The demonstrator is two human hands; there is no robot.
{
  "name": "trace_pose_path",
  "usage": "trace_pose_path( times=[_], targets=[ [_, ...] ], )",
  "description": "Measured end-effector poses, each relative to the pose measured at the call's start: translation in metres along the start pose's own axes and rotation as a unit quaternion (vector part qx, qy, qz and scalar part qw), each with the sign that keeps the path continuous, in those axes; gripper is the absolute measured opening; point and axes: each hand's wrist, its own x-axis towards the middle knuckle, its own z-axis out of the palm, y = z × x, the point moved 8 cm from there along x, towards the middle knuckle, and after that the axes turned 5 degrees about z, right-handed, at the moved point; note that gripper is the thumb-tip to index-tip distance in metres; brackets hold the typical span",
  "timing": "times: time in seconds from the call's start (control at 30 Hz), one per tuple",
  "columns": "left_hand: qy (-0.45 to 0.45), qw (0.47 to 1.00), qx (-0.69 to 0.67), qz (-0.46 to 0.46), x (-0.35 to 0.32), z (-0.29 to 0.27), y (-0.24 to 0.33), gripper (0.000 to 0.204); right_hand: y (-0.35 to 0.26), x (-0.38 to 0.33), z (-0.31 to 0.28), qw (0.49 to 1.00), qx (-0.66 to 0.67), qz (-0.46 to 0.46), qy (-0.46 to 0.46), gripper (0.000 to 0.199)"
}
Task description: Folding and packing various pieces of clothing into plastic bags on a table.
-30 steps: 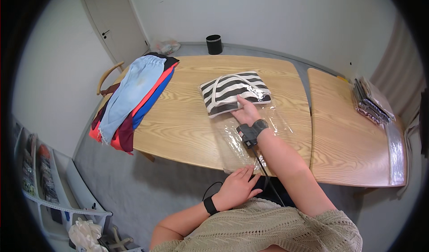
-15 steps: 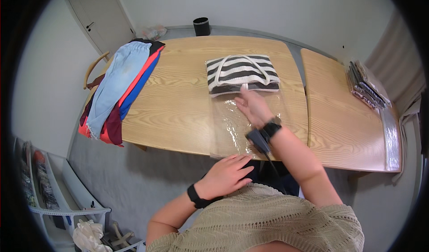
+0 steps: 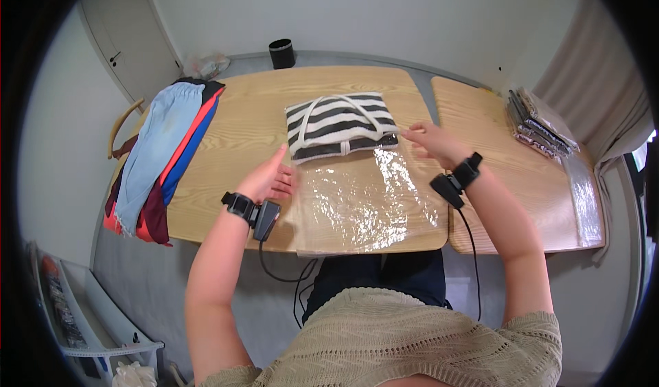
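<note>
A folded black-and-white striped knit garment (image 3: 341,121) with a pale strap looped across it lies on the wooden table. Toward me from it a clear plastic bag (image 3: 357,205) is spread flat, glossy and wrinkled, reaching the table's front edge. The film seems to overlap the garment's lower edge. At the bag's left side is my left hand (image 3: 268,178), open, thumb up and fingers apart. My right hand (image 3: 435,143) hovers by the garment's lower right corner, fingers slightly bent and apart, fingertips close to the bag's edge; contact there is unclear.
A pile of clothes (image 3: 161,153), light blue on top, hangs over the table's left end. On the right-hand table (image 3: 494,201) are a stack of bagged garments (image 3: 542,122) and clear plastic bags (image 3: 582,198). Cables run from my wrist devices. A black bin (image 3: 281,54) stands behind.
My left hand has risen from the table's front edge to the bag's left side. My right hand has moved off the garment's front to its right corner. The view has shifted.
</note>
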Motion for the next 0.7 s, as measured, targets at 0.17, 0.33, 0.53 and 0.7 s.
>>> trace_pose_path(
  times=[0.17, 0.33, 0.53, 0.7],
  targets=[
    [-0.015, 0.998, 0.052, -0.026, 0.023, 0.012, 0.014, 0.076, 0.051, 0.059, 0.020, 0.980, 0.126, 0.146, -0.045, 0.063],
    [-0.020, 0.997, 0.068, 0.022, 0.033, 0.004, 0.004, 0.065, 0.048, 0.062, 0.023, 0.985, 0.116, 0.128, -0.025, 0.042],
    [0.027, 0.997, 0.069, 0.033, 0.020, 0.008, 0.001, 0.044, 0.061, 0.058, 0.022, 0.987, 0.134, 0.048, -0.071, 0.025],
    [0.042, 0.992, 0.101, 0.066, -0.010, 0.003, -0.024, 0.033, 0.087, 0.010, 0.034, 0.972, 0.183, 0.106, -0.100, 0.014]
  ],
)
